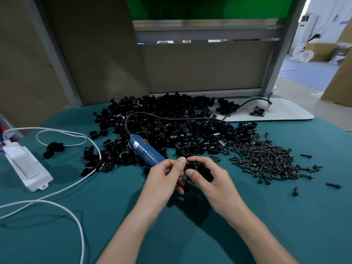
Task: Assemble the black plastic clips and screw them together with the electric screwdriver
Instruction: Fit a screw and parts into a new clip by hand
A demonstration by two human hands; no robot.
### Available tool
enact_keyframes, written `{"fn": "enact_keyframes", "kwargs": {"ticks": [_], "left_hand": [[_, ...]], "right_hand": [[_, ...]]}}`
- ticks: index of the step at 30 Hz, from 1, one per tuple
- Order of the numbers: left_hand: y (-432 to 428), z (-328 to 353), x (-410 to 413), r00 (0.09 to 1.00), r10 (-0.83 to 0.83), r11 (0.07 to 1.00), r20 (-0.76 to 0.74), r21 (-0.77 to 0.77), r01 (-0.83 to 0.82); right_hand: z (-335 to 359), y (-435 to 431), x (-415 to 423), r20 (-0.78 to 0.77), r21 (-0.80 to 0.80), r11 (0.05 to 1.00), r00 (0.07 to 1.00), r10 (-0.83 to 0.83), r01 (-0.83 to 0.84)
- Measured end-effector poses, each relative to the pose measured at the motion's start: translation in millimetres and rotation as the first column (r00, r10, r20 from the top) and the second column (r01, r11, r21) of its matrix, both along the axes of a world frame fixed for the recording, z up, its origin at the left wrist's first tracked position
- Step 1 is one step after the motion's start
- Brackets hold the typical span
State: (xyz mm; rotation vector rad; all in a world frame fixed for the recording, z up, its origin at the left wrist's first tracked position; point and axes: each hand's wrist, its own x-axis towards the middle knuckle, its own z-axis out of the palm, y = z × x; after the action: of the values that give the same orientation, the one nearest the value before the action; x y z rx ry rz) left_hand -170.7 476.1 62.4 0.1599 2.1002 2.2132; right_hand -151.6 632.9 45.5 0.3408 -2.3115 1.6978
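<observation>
The clip pile (pixel 171 121) covers the tabletop's (pixel 114 216) far centre, with screws (pixel 266 159) toward the right edge and the screwdriver (pixel 144 149) at the pile's near side. At centre, the right hand (pixel 213 180) grips one clip (pixel 200 168); the left hand (pixel 163 178) pinches it.

The surface (pixel 247 225) is plain teal. The clips (pixel 171 121) are glossy black, the screws (pixel 266 161) dark grey. The screwdriver (pixel 146 149) is blue (red switch, white label), its cord (pixel 171 117) black. The box (pixel 24 164), cable (pixel 57 202) and tray (pixel 285 111) are white; the panel (pixel 190 6) is green.
</observation>
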Motion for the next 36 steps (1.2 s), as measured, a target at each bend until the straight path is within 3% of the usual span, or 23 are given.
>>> {"fn": "enact_keyframes", "kwargs": {"ticks": [9,13,16,23,28,32,36], "left_hand": [[-4.5,0.6,-0.4,0.995,-0.064,0.995,-0.081,-0.084,0.057],[-3.3,1.6,0.0,0.996,-0.088,0.996,-0.020,-0.011,0.088],[-2.0,3.2,1.0,0.995,-0.093,0.995,0.034,0.041,0.091],[-4.6,1.3,-0.3,0.996,-0.068,0.996,0.054,-0.050,0.070],[-7.9,0.7,-1.5,0.996,-0.086,0.988,-0.021,-0.134,0.083],[-7.2,1.6,-2.3,0.994,-0.099,0.993,-0.045,-0.063,0.096],[-3.3,3.7,0.6,0.995,-0.089,0.996,0.045,0.005,0.088]], "right_hand": [[1.3,2.4,1.2,0.019,0.006,0.999,0.999,0.033,-0.033],[2.3,3.0,0.9,0.019,-0.048,0.999,1.000,0.021,-0.020],[-1.0,3.9,0.3,0.017,0.016,1.000,1.000,0.014,-0.015],[-0.7,2.0,1.8,-0.010,0.101,0.995,1.000,0.009,-0.008],[-0.3,3.1,1.8,-0.024,0.117,0.993,1.000,-0.001,0.004],[1.8,3.6,1.8,-0.034,0.103,0.995,0.999,-0.010,0.013],[-0.4,4.1,1.4,-0.048,0.109,0.993,0.998,-0.033,0.039]]}}
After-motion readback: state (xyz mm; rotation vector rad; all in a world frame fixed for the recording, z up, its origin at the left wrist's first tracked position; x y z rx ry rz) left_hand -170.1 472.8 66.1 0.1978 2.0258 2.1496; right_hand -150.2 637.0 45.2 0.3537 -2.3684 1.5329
